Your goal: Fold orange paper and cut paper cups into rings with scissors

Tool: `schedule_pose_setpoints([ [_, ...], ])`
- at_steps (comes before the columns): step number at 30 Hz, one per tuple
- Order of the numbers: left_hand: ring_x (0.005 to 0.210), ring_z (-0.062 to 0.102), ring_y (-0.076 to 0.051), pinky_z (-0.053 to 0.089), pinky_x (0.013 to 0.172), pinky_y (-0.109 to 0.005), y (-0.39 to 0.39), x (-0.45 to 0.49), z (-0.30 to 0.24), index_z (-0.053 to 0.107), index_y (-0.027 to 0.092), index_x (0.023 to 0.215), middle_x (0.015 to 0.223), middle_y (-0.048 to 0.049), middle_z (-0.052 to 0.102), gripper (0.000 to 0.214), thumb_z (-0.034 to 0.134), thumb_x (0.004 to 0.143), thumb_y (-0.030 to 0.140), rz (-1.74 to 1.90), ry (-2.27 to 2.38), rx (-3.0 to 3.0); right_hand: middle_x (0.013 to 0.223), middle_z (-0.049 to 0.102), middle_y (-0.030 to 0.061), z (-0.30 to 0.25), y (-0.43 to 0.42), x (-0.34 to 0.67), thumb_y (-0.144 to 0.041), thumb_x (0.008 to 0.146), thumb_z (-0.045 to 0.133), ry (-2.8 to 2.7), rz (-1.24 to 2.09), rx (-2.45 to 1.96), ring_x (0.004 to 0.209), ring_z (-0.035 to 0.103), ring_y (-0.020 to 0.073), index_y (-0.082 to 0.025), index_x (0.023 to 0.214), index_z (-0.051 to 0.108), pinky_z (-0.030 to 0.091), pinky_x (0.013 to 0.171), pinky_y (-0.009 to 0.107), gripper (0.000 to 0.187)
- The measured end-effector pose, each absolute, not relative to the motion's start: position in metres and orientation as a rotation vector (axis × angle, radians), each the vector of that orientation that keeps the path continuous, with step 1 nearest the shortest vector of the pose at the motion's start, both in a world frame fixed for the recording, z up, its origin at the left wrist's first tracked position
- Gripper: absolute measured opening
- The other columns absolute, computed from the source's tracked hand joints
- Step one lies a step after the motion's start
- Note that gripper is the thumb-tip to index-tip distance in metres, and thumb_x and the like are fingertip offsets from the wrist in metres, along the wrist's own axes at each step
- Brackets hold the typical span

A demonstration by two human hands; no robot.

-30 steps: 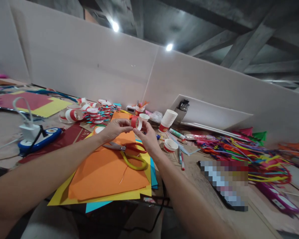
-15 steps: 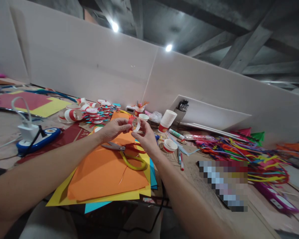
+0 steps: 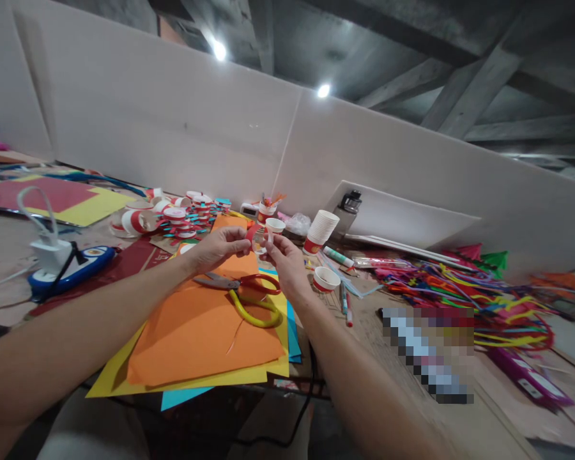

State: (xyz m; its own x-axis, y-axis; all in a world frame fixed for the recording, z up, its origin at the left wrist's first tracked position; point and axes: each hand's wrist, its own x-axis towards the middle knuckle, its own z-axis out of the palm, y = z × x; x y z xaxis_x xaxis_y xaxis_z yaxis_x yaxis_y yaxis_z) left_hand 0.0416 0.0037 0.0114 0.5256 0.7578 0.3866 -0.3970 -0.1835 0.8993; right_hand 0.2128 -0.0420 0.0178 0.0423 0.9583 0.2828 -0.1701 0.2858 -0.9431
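Note:
Between my two hands is a red and white paper cup ring (image 3: 256, 240), held up above the stacked paper. My left hand (image 3: 225, 246) pinches its red left side with thumb and fingers. At its right, white side, my right hand (image 3: 284, 257) grips the edge between thumb and fingers. Below the hands, scissors (image 3: 234, 285) with one red and one yellow handle lie with blades parted on orange paper (image 3: 206, 338). Yellow paper (image 3: 110, 374) and blue paper (image 3: 184, 397) stick out underneath.
A stack of paper cups (image 3: 322, 230) and a cut cup (image 3: 326, 279) stand to the right, near markers (image 3: 348, 310). Several cup pieces (image 3: 138, 222) lie at the back left. Colourful pipe cleaners (image 3: 460, 297) pile up at right; a power strip (image 3: 76, 271) sits at left.
My right hand's fingers have shifted on the ring's white side, and the ring has turned a little. My left hand keeps its hold. The view has moved slightly.

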Motion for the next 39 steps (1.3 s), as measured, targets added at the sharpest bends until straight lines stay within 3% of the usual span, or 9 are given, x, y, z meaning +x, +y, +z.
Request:
schedule_pose_setpoints([
  [7,0.084,0.060,-0.015,0.043,0.068,-0.025,-0.003,0.037,0.022,0.065,0.015,0.076,0.102,-0.0093,0.071,0.020,0.078,0.073,0.030,0.974,0.184,1.183,0.080,0.064,-0.0001,0.017,-0.044,0.212,-0.041,0.077,0.063,-1.159,1.085,-0.791,0.065,0.059,0.0108,-0.019,0.094,0.065,0.050,0.063,0.026,0.028],
  [11,0.093,0.060,-0.017,0.044,0.071,-0.024,-0.005,0.036,0.024,0.066,0.014,0.076,0.109,-0.0122,0.070,0.018,0.078,0.073,0.028,0.942,0.188,1.188,0.084,0.061,-0.0002,0.018,-0.046,0.213,-0.033,0.078,0.060,-1.160,0.824,-0.962,0.070,0.057,0.0114,-0.020,0.094,0.058,0.047,0.061,0.025,0.020],
  [21,0.081,0.060,-0.013,0.043,0.070,-0.022,-0.002,0.039,0.019,0.069,0.013,0.080,0.092,-0.0092,0.071,0.018,0.078,0.072,0.027,0.972,0.317,1.267,0.090,0.062,0.0053,0.027,-0.059,0.221,-0.025,0.088,0.056,-1.713,-0.250,-1.244,0.084,0.055,0.0178,-0.019,0.089,0.064,0.043,0.078,0.032,0.010],
  [28,0.073,0.056,-0.011,0.041,0.065,-0.022,0.001,0.042,0.013,0.069,0.013,0.076,0.082,-0.0054,0.069,0.022,0.081,0.068,0.030,0.972,0.348,1.357,0.086,0.066,0.0044,0.026,-0.058,0.222,-0.023,0.084,0.059,-1.800,-0.678,-1.440,0.087,0.055,0.0220,-0.020,0.082,0.065,0.034,0.077,0.036,0.007],
  [34,0.072,0.056,-0.011,0.039,0.067,-0.023,0.000,0.045,0.010,0.069,0.013,0.077,0.081,-0.0052,0.070,0.022,0.081,0.068,0.030,0.939,0.373,1.364,0.083,0.064,0.0067,0.027,-0.054,0.222,-0.020,0.078,0.058,-1.838,-0.749,-1.462,0.083,0.053,0.0226,-0.018,0.077,0.060,0.034,0.074,0.036,0.003],
  [39,0.085,0.060,-0.013,0.041,0.068,-0.023,0.005,0.043,0.009,0.069,0.014,0.084,0.102,-0.0101,0.072,0.019,0.077,0.074,0.029,0.956,0.364,1.296,0.076,0.058,0.0033,0.026,-0.051,0.223,-0.017,0.075,0.053,-1.708,-0.343,-1.354,0.073,0.049,0.0172,-0.019,0.072,0.053,0.037,0.068,0.029,0.004],
])
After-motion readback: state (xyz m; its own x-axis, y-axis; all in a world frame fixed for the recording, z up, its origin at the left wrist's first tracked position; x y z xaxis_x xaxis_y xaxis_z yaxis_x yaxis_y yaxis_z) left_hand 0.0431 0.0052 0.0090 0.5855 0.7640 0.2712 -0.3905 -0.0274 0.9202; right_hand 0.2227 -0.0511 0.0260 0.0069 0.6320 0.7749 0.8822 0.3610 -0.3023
